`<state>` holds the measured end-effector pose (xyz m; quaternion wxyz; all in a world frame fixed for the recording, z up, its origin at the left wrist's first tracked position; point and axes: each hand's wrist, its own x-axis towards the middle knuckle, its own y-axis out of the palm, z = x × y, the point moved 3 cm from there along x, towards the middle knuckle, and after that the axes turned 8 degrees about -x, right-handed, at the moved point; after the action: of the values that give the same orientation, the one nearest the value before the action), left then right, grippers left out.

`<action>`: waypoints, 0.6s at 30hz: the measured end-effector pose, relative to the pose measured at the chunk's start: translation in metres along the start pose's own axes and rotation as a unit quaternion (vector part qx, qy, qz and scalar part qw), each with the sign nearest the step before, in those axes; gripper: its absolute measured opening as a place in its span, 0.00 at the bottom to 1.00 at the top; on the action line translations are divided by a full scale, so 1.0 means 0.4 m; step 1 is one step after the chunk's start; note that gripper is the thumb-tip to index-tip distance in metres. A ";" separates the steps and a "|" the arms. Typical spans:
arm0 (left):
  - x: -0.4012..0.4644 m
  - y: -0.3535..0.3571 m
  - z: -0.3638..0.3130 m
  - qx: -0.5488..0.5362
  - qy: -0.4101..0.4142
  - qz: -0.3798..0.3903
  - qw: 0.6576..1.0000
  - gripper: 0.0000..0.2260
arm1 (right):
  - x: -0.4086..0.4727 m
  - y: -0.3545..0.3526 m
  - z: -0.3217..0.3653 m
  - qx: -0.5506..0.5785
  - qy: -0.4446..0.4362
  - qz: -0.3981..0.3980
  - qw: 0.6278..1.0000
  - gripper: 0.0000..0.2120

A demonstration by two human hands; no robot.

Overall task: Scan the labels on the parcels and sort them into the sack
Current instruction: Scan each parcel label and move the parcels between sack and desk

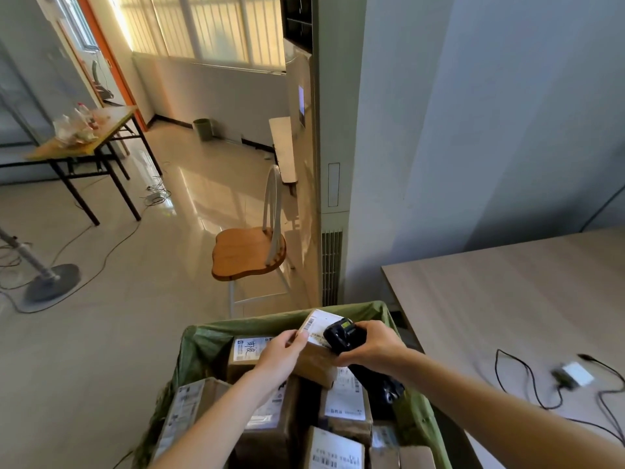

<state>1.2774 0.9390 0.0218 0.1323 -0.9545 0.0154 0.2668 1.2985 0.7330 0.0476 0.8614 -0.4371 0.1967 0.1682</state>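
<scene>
Above the green sack (216, 336), the left hand (282, 355) is pinching a labelled parcel (313, 358) while the right hand (373, 350) is clamping its grip around a black scanner (341, 335) touching that parcel; other parcels (345, 406) are lying inside the sack.

Glossy pale floor (111, 333) catching warm light from tall barred windows (203, 25) at the far end. Wooden-seated chair (248, 253) beside a tall white air-conditioner cabinet (306, 184). Cluttered side table (84, 140), green bin (203, 129), fan base (50, 282) with trailing cables. Grey-blue wall (490, 113) above a pale desk (507, 299).
</scene>
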 end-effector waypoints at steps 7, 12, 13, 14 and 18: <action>-0.036 0.003 0.000 0.002 0.011 -0.001 1.000 0.25 | -0.055 -0.017 -0.033 -0.011 0.000 -0.013 1.000 0.24; -0.092 -0.011 -0.010 0.012 0.033 -0.009 0.999 0.24 | -0.104 -0.023 -0.039 -0.024 -0.004 -0.029 0.999 0.26; -0.105 -0.015 -0.014 0.014 0.035 -0.011 0.999 0.24 | -0.115 -0.027 -0.039 -0.022 -0.007 -0.032 0.999 0.26; -0.119 -0.019 -0.018 0.015 0.039 -0.013 0.999 0.24 | -0.128 -0.031 -0.037 -0.021 -0.009 -0.035 0.999 0.26; -0.193 -0.042 -0.056 0.031 0.094 -0.032 0.995 0.24 | -0.200 -0.056 -0.023 -0.027 -0.025 -0.059 0.998 0.30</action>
<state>1.2242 0.9461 0.0840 0.1680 -0.9708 0.0058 0.1714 1.2378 0.7035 0.0971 0.8623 -0.4669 0.1438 0.1332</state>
